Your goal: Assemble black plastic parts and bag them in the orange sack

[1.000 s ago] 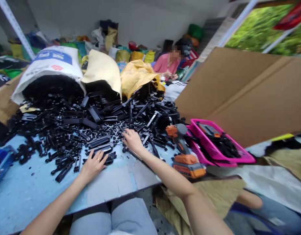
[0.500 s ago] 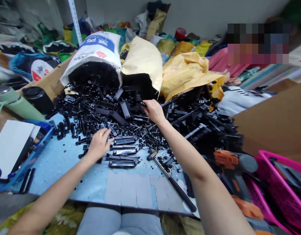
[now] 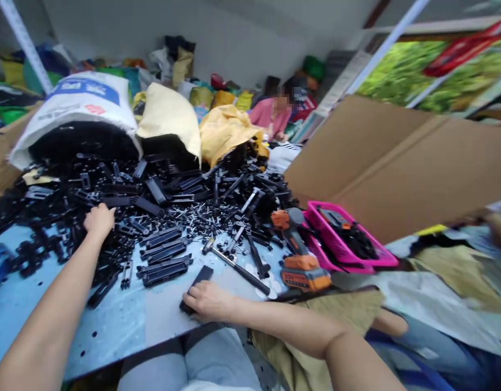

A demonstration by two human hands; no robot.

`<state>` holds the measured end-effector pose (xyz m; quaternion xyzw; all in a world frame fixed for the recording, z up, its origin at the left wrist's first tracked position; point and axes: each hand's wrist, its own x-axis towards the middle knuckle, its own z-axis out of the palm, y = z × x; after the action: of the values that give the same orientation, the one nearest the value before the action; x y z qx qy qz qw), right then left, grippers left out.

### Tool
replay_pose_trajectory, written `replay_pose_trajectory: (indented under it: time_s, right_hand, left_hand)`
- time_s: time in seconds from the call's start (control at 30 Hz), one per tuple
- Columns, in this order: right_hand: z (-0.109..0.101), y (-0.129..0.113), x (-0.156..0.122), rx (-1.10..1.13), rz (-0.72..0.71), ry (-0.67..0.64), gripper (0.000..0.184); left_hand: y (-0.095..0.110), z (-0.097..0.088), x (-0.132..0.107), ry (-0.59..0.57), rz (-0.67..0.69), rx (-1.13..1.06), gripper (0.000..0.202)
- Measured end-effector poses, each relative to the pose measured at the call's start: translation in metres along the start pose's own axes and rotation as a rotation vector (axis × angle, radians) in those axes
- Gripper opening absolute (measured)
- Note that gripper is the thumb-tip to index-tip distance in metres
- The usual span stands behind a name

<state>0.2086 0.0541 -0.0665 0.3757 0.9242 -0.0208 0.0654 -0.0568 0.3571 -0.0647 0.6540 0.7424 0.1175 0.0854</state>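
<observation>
My right hand (image 3: 203,300) is closed around a black slotted plastic part (image 3: 202,276), holding it against the blue tabletop near the front edge. My left hand (image 3: 99,221) reaches into the left side of a heap of small black parts (image 3: 124,187). Its fingers are bunched, and whatever they pinch is hidden. Between the hands, several long black assemblies (image 3: 164,252) lie stacked in rows. A hammer (image 3: 238,269) with a black grip rests right of them, beyond my right hand. Loose pins (image 3: 201,217) are scattered behind the rows.
A white sack (image 3: 85,98), a cream sack (image 3: 169,117) and a yellow sack (image 3: 229,130) open onto the heap. An orange-grey power drill (image 3: 303,271) stands at right beside a pink basket (image 3: 380,255). A cardboard sheet (image 3: 356,163) rises behind. Another person (image 3: 270,114) sits farther back.
The view has swung right. My right hand has come from the cream sack's mouth to the front edge with a black part. My left hand has left the rows for the heap.
</observation>
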Motion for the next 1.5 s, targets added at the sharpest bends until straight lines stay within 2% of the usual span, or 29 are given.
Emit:
replay_pose_trajectory:
  time_s: [0.07, 0.1, 0.2, 0.27, 0.33, 0.43, 0.47, 0.53, 0.6, 0.7, 0.77, 0.87, 0.93, 1.07, 1.23, 1.4, 1.5]
  right_hand:
    - [-0.004, 0.008, -0.006, 0.036, 0.004, 0.034, 0.049]
    - [-0.004, 0.012, -0.008, 0.039, -0.006, 0.060, 0.051]
    - [0.005, 0.019, -0.013, 0.031, -0.069, 0.118, 0.045]
    - [0.013, 0.020, -0.014, 0.021, -0.051, 0.143, 0.044]
    - [0.019, 0.018, -0.015, 0.011, 0.021, 0.168, 0.047]
    - [0.026, 0.008, -0.021, 0.018, 0.181, 0.209, 0.050]
    - [0.030, 0.004, -0.024, 0.025, 0.240, 0.223, 0.049]
    - [0.037, -0.004, -0.031, 0.050, 0.340, 0.260, 0.048]
    - [0.046, -0.012, -0.036, 0.082, 0.400, 0.323, 0.047]
    - [0.055, -0.020, -0.038, 0.124, 0.441, 0.416, 0.048]
    - [0.058, -0.023, -0.037, 0.136, 0.464, 0.446, 0.050]
    - [0.060, -0.026, -0.035, 0.126, 0.478, 0.469, 0.050]
    - [0.060, -0.029, -0.035, 0.111, 0.482, 0.478, 0.049]
    - [0.060, -0.036, -0.035, 0.102, 0.532, 0.494, 0.048]
    - [0.058, -0.040, -0.037, 0.132, 0.553, 0.516, 0.047]
    - [0.058, -0.037, -0.037, 0.141, 0.554, 0.513, 0.049]
    - [0.058, -0.035, -0.036, 0.161, 0.555, 0.492, 0.049]
  left_hand:
    - [-0.005, -0.001, -0.001, 0.029, 0.018, -0.050, 0.043]
    - [-0.005, -0.004, -0.006, 0.091, 0.027, -0.083, 0.040]
    - [0.002, -0.018, -0.039, 0.402, 0.099, -0.223, 0.041]
    - [0.009, -0.023, -0.078, 0.588, 0.201, -0.316, 0.052]
    - [0.013, -0.018, -0.126, 0.683, 0.351, -0.378, 0.056]
    - [0.007, 0.011, -0.202, 0.789, 0.733, -0.483, 0.039]
    - [0.001, 0.024, -0.224, 0.776, 0.907, -0.483, 0.031]
    - [-0.016, 0.050, -0.259, 0.642, 1.160, -0.366, 0.011]
    - [-0.035, 0.070, -0.282, 0.579, 1.265, -0.243, 0.016]
    - [-0.056, 0.084, -0.299, 0.495, 1.180, -0.208, 0.018]
    - [-0.056, 0.084, -0.303, 0.431, 1.033, -0.200, 0.022]
    - [-0.037, 0.080, -0.301, 0.395, 0.787, -0.127, 0.035]
    - [-0.020, 0.077, -0.298, 0.355, 0.681, -0.034, 0.039]
    - [0.003, 0.072, -0.298, 0.248, 0.593, 0.075, 0.038]
    - [0.001, 0.064, -0.306, 0.204, 0.455, 0.085, 0.041]
    - [0.000, 0.062, -0.304, 0.151, 0.441, -0.004, 0.036]
    - [0.009, 0.052, -0.296, 0.151, 0.389, -0.181, 0.041]
